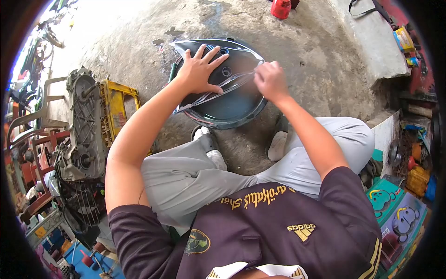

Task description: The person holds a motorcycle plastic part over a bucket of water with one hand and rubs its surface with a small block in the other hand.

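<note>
A dark, glossy panel with pointed ends and pale edges (241, 50) lies across a round black basin (223, 124) that holds murky water. It looks like a motorcycle body panel, with round fittings showing on its face. Fingers spread, my left hand (199, 73) presses flat on the panel's left part. At the panel's right tip, by the basin's rim, my right hand (271, 81) is closed and slightly blurred. Whatever its fingers hold is hidden.
A grey engine casing (84, 123) and a yellow crate (113, 109) stand at the left. On the concrete floor, a red container (280, 8) sits at the top. Boxes with cartoon prints (402, 221) and assorted parts are at the right. My feet flank the basin's near side.
</note>
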